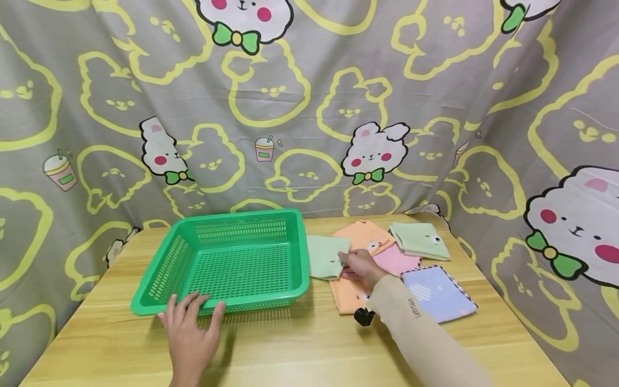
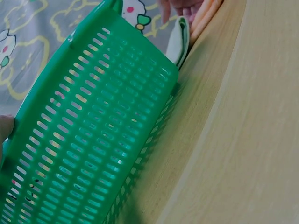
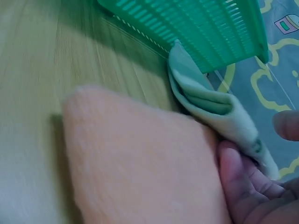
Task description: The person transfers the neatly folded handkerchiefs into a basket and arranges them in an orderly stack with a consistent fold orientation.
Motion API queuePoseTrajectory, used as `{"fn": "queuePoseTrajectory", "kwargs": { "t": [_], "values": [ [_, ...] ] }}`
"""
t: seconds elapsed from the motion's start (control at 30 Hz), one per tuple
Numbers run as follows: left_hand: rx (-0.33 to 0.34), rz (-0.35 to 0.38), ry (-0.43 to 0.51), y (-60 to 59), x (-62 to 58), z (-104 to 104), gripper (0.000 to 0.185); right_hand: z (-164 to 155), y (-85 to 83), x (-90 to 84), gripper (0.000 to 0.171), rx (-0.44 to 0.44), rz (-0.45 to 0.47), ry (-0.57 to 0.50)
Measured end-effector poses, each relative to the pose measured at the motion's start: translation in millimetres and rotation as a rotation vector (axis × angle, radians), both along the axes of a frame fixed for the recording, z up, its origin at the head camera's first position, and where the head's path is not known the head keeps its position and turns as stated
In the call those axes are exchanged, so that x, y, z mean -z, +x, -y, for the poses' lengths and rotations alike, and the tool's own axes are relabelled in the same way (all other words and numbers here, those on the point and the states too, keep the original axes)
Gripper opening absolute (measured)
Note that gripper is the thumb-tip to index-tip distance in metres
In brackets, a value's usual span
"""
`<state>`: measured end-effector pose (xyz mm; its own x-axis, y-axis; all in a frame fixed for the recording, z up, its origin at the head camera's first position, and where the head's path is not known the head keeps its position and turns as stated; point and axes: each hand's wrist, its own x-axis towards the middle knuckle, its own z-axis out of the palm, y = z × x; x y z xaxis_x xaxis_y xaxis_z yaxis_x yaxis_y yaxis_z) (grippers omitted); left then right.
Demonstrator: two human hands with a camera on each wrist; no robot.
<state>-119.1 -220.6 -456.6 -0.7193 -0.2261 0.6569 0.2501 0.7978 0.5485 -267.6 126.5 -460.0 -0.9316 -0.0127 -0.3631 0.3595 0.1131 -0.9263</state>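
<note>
A green slotted basket (image 1: 232, 258) stands on the wooden table (image 1: 300, 349) with nothing in it. My left hand (image 1: 191, 317) rests with straight fingers against its front rim; a fingertip (image 2: 5, 128) shows beside the basket wall (image 2: 93, 130). To the right of the basket, my right hand (image 1: 350, 266) pinches the edge of a folded light green cloth (image 1: 325, 257). In the right wrist view this cloth (image 3: 210, 105) sits between thumb and fingers (image 3: 238, 172), touching the basket (image 3: 205, 28). An orange cloth (image 3: 140, 163) lies under the hand.
More small cloths lie to the right: the orange one (image 1: 362, 236), a pink one (image 1: 396, 260), a second green one (image 1: 419, 240) and a pale blue one (image 1: 437, 293). A patterned curtain (image 1: 309, 107) closes off the back and sides.
</note>
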Motion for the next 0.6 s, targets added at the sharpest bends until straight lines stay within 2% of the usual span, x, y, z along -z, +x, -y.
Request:
{"fn": "queuePoseTrajectory", "kwargs": {
  "t": [0.2, 0.6],
  "values": [
    [0.009, -0.022, -0.002, 1.1, 0.0, -0.2, 0.036, 11.3, -0.5, 5.6, 0.032, 0.023, -0.016, 0.023],
    [0.014, -0.044, -0.005, 0.5, 1.7, 0.3, 0.033, 14.4, -4.5, 10.9, 0.031, 0.048, -0.062, -0.005]
  ]
}}
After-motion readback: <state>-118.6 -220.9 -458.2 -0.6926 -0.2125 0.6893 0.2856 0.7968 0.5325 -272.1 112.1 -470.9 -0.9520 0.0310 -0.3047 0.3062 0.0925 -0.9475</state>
